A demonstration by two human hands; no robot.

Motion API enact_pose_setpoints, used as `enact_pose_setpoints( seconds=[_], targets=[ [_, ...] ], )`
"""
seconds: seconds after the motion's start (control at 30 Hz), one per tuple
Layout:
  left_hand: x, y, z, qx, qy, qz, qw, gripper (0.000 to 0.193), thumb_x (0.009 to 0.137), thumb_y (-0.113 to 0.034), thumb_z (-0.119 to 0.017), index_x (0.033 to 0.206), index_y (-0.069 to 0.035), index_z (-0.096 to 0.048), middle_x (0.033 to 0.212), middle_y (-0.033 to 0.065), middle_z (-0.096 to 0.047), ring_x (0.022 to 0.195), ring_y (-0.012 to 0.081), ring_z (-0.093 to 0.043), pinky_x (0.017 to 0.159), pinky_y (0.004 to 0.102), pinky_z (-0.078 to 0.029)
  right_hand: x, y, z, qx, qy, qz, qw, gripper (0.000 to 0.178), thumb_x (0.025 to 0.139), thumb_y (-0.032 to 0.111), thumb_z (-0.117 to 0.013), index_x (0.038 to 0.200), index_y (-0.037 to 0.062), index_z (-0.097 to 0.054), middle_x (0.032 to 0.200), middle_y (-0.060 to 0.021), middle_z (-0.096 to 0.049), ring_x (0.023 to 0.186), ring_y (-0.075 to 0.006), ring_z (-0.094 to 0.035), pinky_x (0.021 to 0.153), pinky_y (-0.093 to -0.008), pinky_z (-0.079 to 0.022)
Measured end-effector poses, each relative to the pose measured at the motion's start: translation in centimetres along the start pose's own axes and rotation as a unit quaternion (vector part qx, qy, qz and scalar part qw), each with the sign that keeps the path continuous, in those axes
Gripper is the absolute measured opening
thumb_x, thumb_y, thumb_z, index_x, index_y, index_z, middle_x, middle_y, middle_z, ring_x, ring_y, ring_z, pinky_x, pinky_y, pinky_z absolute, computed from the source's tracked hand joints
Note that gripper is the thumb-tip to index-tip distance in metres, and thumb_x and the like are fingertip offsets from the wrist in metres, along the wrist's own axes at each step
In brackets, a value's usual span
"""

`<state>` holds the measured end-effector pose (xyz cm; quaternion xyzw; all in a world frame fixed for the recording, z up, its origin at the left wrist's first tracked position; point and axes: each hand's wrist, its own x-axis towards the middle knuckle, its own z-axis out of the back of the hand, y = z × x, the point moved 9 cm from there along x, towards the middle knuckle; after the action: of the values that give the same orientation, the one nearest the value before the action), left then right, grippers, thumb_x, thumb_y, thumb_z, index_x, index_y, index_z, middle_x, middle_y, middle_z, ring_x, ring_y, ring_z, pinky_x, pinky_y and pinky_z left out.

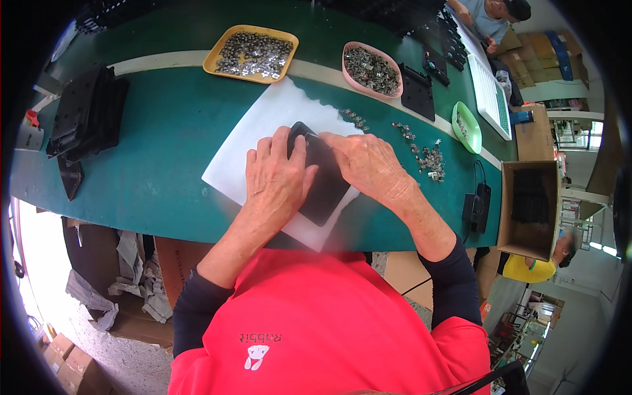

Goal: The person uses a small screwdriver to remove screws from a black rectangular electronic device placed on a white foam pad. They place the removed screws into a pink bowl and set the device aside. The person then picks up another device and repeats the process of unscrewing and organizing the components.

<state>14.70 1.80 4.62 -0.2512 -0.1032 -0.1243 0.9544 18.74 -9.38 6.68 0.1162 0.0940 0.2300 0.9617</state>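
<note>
A flat black plastic panel (324,191) lies at a slant on a white foam sheet (240,141) in front of me. My left hand (273,171) rests over the panel's left side, fingers stretched out, index finger and thumb touching it. At the panel's upper right edge, my right hand (372,164) is closed, with bent fingers pressed together; whatever is between them is hidden. Small metal clips (431,161) are scattered on the green table to the right of the foam, and a few more (354,118) lie by its torn far edge.
Beyond the foam stand a yellow tray (209,64) and a pink bowl (347,72) of metal parts, with a green bowl (475,141) farther right. Black panels (89,112) are stacked at left. A black adapter (480,207) and cardboard box (507,230) sit at right. Another person (490,20) works across.
</note>
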Motion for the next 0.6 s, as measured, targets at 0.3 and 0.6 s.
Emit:
enact_pose_setpoints(
  seconds=[0.3,0.6],
  targets=[
    [0.0,0.0,-0.1,-0.029,-0.043,-0.029,0.998,0.054,0.074,-0.021,-0.078,0.119,0.002,-0.061,0.121,0.0159,-0.049,0.096,0.0316,-0.051,0.078,0.0418,-0.043,0.6,0.2,0.2,-0.062,0.082,-0.023,0.994,0.030,0.082,0.007,-0.052,0.108,0.0100,-0.066,0.083,-0.0204,-0.069,0.084,-0.0375,-0.068,0.075,-0.0466,-0.053],
    [0.1,0.3,-0.5,-0.034,-0.005,-0.002,0.999,0.052,0.076,-0.022,-0.077,0.121,-0.001,-0.062,0.126,0.0176,-0.049,0.103,0.0330,-0.052,0.085,0.0420,-0.045,1.3,0.4,-0.2,-0.045,0.083,-0.023,0.995,0.024,0.082,0.009,-0.052,0.102,0.0051,-0.066,0.083,-0.0210,-0.068,0.083,-0.0391,-0.067,0.074,-0.0481,-0.053]
  ],
)
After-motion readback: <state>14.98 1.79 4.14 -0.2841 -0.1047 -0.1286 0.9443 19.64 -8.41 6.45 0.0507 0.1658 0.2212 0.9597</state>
